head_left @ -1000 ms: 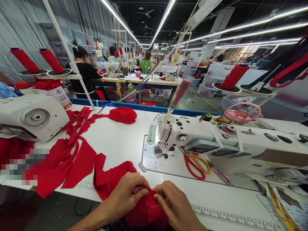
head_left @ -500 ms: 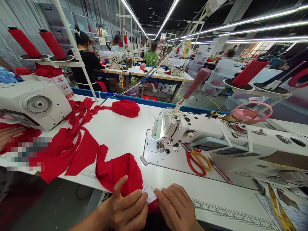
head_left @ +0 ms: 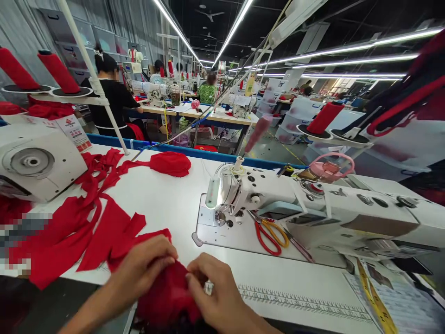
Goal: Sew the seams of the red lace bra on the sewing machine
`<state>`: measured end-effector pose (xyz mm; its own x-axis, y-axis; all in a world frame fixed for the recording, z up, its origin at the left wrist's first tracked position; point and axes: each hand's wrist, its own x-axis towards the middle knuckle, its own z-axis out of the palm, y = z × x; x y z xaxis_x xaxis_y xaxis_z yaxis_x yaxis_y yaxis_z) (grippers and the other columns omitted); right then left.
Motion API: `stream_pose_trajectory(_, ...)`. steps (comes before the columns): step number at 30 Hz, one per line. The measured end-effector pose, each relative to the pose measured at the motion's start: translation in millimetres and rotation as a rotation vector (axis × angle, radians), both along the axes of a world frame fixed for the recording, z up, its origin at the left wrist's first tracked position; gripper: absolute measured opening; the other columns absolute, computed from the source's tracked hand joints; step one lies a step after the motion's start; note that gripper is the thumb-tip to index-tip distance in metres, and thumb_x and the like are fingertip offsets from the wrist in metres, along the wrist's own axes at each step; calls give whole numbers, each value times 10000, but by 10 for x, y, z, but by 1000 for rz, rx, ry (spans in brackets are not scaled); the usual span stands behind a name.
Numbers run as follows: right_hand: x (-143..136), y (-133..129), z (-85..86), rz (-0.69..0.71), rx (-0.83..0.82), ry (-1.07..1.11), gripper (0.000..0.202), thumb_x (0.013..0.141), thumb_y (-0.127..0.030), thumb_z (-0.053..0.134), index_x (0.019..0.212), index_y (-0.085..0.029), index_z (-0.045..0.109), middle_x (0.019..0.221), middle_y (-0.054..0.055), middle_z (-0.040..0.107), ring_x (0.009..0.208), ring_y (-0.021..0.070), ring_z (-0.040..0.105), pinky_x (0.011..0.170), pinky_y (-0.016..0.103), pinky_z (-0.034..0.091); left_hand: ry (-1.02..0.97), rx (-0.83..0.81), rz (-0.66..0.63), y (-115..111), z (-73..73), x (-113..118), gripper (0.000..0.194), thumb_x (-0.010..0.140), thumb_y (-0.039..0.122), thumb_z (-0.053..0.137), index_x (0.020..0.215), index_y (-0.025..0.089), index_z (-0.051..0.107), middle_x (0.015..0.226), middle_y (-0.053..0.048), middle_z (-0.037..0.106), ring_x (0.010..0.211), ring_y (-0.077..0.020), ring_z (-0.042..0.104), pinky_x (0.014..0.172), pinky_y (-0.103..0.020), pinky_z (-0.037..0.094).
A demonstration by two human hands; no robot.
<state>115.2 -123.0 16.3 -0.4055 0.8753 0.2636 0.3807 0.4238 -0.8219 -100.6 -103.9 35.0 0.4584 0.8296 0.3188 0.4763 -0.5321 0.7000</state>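
At the table's front edge, my left hand (head_left: 148,264) pinches the upper edge of a red fabric piece (head_left: 167,297). My right hand (head_left: 217,285) grips the same edge a little to the right, thumb and fingers closed on it. Between the hands the cloth hangs down toward my lap, its lower part dark and blurred. To the left lie loose red fabric strips and panels (head_left: 107,227). Ahead and right stands a white sewing machine (head_left: 264,190), with red-and-orange-handled scissors (head_left: 269,234) lying on its bed.
A second sewing machine (head_left: 38,157) stands at left under red thread cones (head_left: 57,72). A folded red piece (head_left: 170,163) lies toward the back. A printed ruler (head_left: 299,301) runs along the front edge, with a yellow tape measure (head_left: 375,297) at right. Co-workers sit beyond.
The white paper-like piece between my fingers has gone from sight. Both hands now hold the red fabric's edge, raised and spread between them. The view has shifted rightward.
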Motion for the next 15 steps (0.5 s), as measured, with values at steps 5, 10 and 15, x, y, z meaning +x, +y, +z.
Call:
stream_pose_trajectory(5,56,387,-128,-58,-601,-43,128,890,-264,507,777,-210,531,577,-56,570,470,131,579,442,222,413,412,-251,-149,816,321,218,161,926,149,577,806,170,681,778,36,693,759,-137,643,701,-227,488)
stream_pose_trajectory(10,448,555,-349,-235,-453,-184,162,789,-131,585,848,-239,481,538,-98,522,481,140,537,524,239,365,609,-285,-155,1256,-42,802,221,957,351,631,985,133,658,955,-36,678,857,-172,664,788,-361,567)
stream_pose_trajectory(15,671,527,-375,-137,109,-459,145,894,-155,583,994,-259,596,830,-4,616,765,197,579,655,290,389,607,-245,-83,1322,-118,970,257,958,389,622,1005,137,649,975,-43,671,858,-170,657,793,-366,561)
